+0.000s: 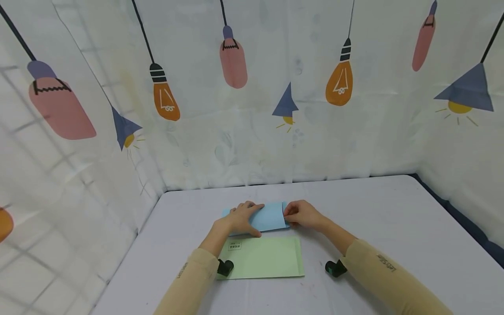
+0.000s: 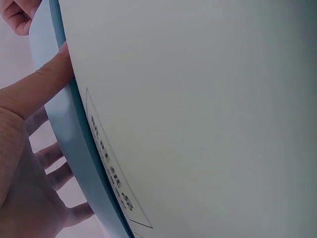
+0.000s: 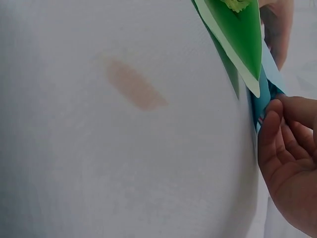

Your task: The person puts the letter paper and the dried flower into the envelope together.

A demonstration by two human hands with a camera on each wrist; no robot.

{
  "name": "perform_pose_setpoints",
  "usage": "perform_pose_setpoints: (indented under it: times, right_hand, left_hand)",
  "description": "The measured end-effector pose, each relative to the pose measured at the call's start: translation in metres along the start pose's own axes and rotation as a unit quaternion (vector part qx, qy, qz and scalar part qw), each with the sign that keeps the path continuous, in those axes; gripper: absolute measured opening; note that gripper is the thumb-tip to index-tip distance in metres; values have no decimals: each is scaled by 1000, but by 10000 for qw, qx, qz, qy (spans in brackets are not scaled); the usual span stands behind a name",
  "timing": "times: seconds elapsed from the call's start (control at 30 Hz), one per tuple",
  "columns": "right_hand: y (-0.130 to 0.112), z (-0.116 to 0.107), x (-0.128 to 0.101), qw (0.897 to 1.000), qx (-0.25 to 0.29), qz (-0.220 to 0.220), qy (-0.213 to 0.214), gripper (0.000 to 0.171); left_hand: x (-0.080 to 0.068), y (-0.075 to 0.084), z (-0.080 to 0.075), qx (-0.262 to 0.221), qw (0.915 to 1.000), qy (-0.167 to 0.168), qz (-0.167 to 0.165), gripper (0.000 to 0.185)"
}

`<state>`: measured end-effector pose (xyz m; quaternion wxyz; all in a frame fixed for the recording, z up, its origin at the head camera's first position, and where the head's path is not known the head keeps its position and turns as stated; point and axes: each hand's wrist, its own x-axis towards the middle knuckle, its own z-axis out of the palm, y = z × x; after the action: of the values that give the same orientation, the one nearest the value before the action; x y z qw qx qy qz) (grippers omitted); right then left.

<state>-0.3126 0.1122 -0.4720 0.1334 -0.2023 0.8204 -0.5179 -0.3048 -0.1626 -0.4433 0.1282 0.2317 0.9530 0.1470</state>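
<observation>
Light-blue paper envelope [image 1: 271,216] lies mid-table, beyond flat pale-green envelope [image 1: 264,257]. Left hand [image 1: 242,217] presses it flat, fingers spread; right hand [image 1: 301,214] pinches its right-end flap. Judged: flap not yet closed.

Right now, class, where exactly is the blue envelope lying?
In the head view the blue envelope lies on the table near the middle, just beyond the green envelope, with the left hand resting on it and the right hand pinching its right end.
</observation>
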Motion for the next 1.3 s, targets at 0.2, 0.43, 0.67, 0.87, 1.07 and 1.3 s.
perform_pose_setpoints:
  times: [0.2, 0.43, 0.67, 0.87, 1.07, 1.3]
  right_hand:
    - [-3, 1, 1, 9996, 258, -48, 92, 8]
    - [-2, -10, -5, 9995, 281, -133, -113, 8]
    - [2, -27, -16, 9998, 152, 35, -133, 9]
    - [8, -40, -27, 9997, 1, 167, -177, 10]
    - [14, -51, -36, 9997, -49, 189, -128, 12]
    - [17, -61, -45, 9996, -33, 273, -57, 13]
  left_hand:
    - [0, -1, -2, 14, 10000, -22, 18, 97]
    - [0, -6, -1, 27, 9998, -2, 174, 95]
    - [1, -11, -1, -74, 9996, 62, 263, 95]
    - [0, -10, -3, -27, 9997, 17, 240, 95]
    - [-1, -8, -5, -135, 9993, 49, 343, 94]
    - [0, -9, -1, -90, 9991, 75, 419, 96]
